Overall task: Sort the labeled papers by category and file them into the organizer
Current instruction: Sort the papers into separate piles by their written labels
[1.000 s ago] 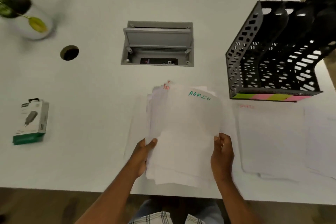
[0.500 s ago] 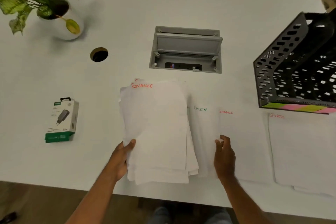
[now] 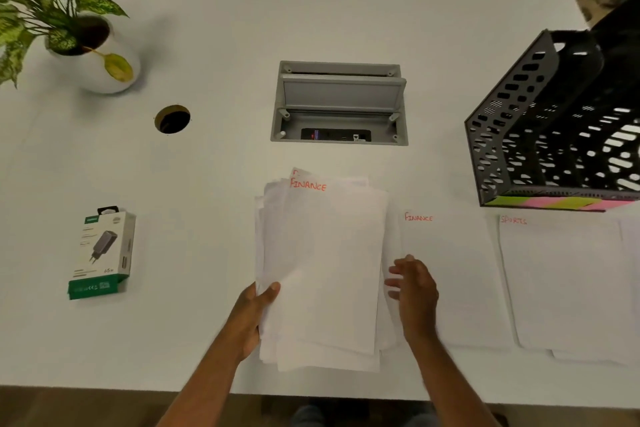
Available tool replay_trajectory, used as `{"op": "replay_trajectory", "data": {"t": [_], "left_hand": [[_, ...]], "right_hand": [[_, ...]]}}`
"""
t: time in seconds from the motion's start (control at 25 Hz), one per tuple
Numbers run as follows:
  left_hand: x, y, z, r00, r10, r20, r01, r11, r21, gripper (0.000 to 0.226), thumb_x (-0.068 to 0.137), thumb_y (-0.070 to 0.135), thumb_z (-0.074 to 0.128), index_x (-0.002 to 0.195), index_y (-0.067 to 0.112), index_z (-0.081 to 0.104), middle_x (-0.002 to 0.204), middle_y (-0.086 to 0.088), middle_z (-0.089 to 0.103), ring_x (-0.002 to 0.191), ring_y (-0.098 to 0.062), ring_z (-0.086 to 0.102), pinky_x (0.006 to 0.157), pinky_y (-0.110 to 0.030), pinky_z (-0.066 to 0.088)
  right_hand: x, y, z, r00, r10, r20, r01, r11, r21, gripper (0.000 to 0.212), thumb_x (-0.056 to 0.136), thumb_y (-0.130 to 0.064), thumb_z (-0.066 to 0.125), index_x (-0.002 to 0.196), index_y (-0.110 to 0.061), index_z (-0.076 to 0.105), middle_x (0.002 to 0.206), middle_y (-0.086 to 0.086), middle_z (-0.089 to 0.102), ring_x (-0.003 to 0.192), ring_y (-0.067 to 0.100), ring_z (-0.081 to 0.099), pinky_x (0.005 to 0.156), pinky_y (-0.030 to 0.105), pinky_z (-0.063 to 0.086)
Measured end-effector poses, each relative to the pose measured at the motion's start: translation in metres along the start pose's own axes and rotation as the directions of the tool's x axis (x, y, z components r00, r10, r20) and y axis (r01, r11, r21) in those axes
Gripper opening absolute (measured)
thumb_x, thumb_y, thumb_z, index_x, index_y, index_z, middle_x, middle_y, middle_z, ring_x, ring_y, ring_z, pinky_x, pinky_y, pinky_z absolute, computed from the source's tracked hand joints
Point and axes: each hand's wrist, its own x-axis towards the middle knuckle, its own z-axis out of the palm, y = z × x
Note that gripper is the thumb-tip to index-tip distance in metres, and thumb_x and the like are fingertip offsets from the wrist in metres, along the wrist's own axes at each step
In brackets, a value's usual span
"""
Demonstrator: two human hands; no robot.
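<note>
The unsorted stack of papers (image 3: 322, 270) sits near the table's (image 3: 346, 10) front edge at about six o'clock, fanned a little so the top sheet's red "FINANCE" heading can be read; that fanning looks deliberate, letting each label be checked before a sheet is dealt off. Just to its three o'clock lies a flat finance pile (image 3: 450, 281), its own red heading showing, and further toward three o'clock a sports pile (image 3: 561, 284), with another sheet's edge cut off by the frame. The piles lie in a row directly in front of the black mesh organizer (image 3: 554, 128) at two o'clock, whose front lip carries coloured sticky tabs, presumably so each pile can go straight back into a slot. No paper can be seen in the organizer, so filing seems not yet begun. The left hand (image 3: 252, 312) grips the stack's lower left edge, thumb on top and fingers hidden beneath. The right hand (image 3: 414, 288) is loosely open, fingers slightly spread and blurred, at the stack's right edge over the margin of the finance pile, holding nothing; whether it touches paper cannot be told. A charger box (image 3: 100, 253) lies at nine o'clock, a potted plant (image 3: 69, 21) at ten o'clock.
</note>
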Motion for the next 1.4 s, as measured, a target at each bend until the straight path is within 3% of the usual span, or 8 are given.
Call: {"op": "replay_trajectory", "data": {"t": [0.16,0.44,0.56,0.68,0.88,1.08,1.2,1.4], "left_hand": [[0.002,-0.018,0.023,1.0,-0.027,0.014,0.027,1.0,0.013,0.041,0.091,0.023,0.071,0.129,0.012,0.063,0.117,-0.014,0.076,0.108,-0.033,0.072,0.093,-0.049,0.058],[-0.001,-0.028,0.038,0.999,-0.028,0.029,0.029,0.999,-0.018,0.045,0.088,0.032,0.072,0.129,0.014,0.065,0.117,-0.013,0.076,0.105,-0.031,0.074,0.079,-0.04,0.063],[-0.003,-0.033,0.044,0.999,-0.046,0.02,0.047,0.998,-0.036,0.044,0.088,0.036,0.07,0.127,0.016,0.065,0.116,-0.013,0.076,0.103,-0.031,0.075,0.078,-0.043,0.063],[-0.006,-0.038,0.053,0.999,-0.048,0.015,0.049,0.997,-0.055,0.047,0.085,0.037,0.072,0.127,0.016,0.066,0.116,-0.014,0.076,0.103,-0.032,0.075,0.078,-0.046,0.063],[-0.007,-0.04,0.063,0.999,-0.041,0.001,0.041,0.996,-0.079,0.047,0.086,0.035,0.071,0.127,0.013,0.065,0.116,-0.018,0.075,0.105,-0.035,0.073,0.084,-0.051,0.061],[-0.008,-0.041,0.06,1.0,0.01,-0.027,-0.012,0.997,-0.081,0.042,0.091,0.029,0.068,0.131,0.015,0.061,0.116,-0.016,0.075,0.102,-0.036,0.074,0.079,-0.049,0.062],[-0.006,-0.04,0.052,0.998,0.017,-0.067,-0.021,0.998,-0.054,0.039,0.092,0.031,0.067,0.128,0.017,0.062,0.111,-0.013,0.077,0.103,-0.036,0.072,0.075,-0.044,0.063],[-0.001,-0.039,0.035,0.996,0.023,-0.09,-0.027,0.999,-0.043,0.032,0.093,0.03,0.066,0.123,0.018,0.063,0.104,-0.01,0.079,0.1,-0.034,0.072,0.067,-0.04,0.063]], "right_hand": [[-0.011,-0.008,0.0,0.99,-0.024,0.14,0.041,0.992,-0.12,0.025,0.084,-0.043,0.076,0.095,-0.029,0.058,0.085,-0.02,0.064,0.077,-0.008,0.061,0.062,0.008,0.045],[-0.01,0.007,-0.016,0.995,-0.103,0.0,0.103,0.991,-0.091,0.039,0.096,-0.033,0.063,0.064,-0.021,0.046,0.052,-0.014,0.043,0.05,0.006,0.037,0.047,0.012,0.035],[-0.014,0.008,-0.025,0.994,-0.105,-0.013,0.104,0.992,-0.068,0.016,0.102,-0.029,0.054,0.089,-0.029,0.064,0.079,-0.025,0.063,0.071,-0.012,0.06,0.071,0.001,0.046],[-0.014,0.011,-0.032,0.994,-0.095,-0.052,0.096,0.995,0.012,0.024,0.103,-0.023,0.054,0.123,-0.028,0.064,0.11,-0.022,0.065,0.098,-0.014,0.06,0.089,-0.002,0.041],[-0.005,0.013,-0.042,0.985,-0.162,-0.057,0.168,0.98,0.107,0.017,0.1,-0.014,0.059,0.108,-0.027,0.067,0.104,-0.017,0.07,0.1,-0.003,0.064,0.091,0.009,0.049],[0.014,0.015,-0.067,0.94,-0.338,-0.05,0.341,0.934,0.104,0.011,0.095,-0.002,0.059,0.106,-0.002,0.056,0.098,0.002,0.064,0.094,0.0,0.062,0.081,0.014,0.052],[0.033,0.028,-0.095,0.943,-0.331,-0.032,0.326,0.939,-0.109,0.038,0.084,-0.012,0.061,0.119,-0.007,0.048,0.104,0.005,0.06,0.096,0.011,0.06,0.078,0.022,0.052],[0.063,0.059,-0.118,0.96,-0.261,-0.097,0.174,0.834,-0.523,0.032,0.104,-0.016,0.039,0.136,-0.013,0.037,0.116,0.023,0.067,0.103,0.045,0.066,0.083,0.051,0.055]]}}
